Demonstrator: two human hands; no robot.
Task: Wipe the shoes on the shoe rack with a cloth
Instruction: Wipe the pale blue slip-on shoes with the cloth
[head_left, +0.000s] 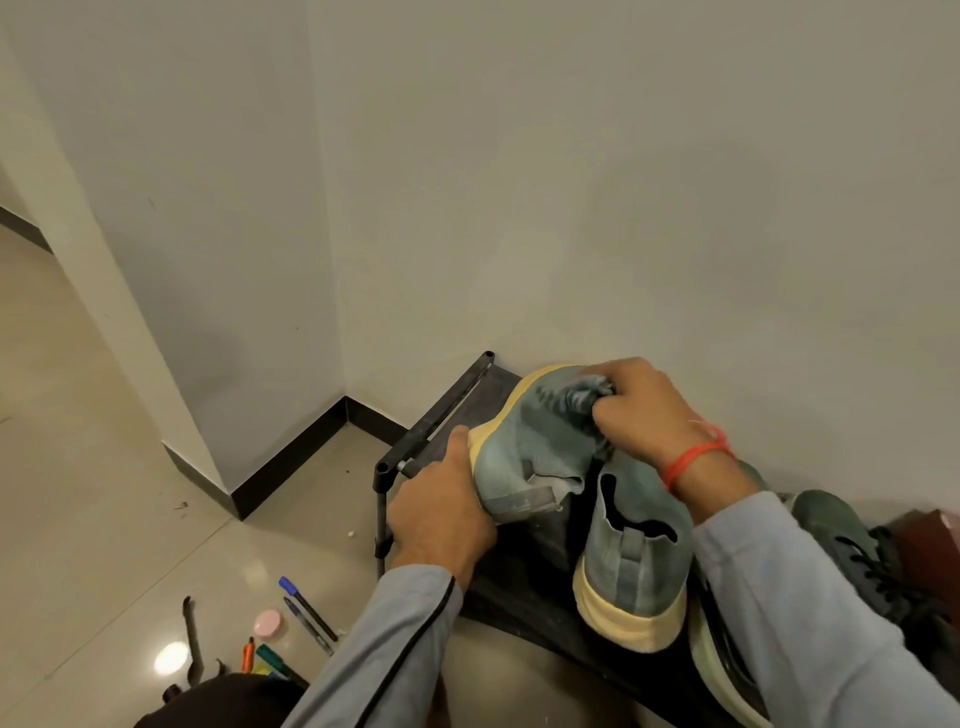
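My left hand (441, 512) grips the heel of a grey-green shoe (524, 447), holding it tilted above the black shoe rack (519, 571). My right hand (644, 410) has its fingers (605, 410) curled round a bunched grey cloth (584, 392) pressed against the shoe's upper. Its matching shoe (634, 561) stands on the rack just beside.

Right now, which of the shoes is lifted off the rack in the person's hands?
The grey-green shoe with the yellow sole, tipped on its side, gripped by the left hand. Its twin stands on the shoe rack, beside a dark laced shoe.
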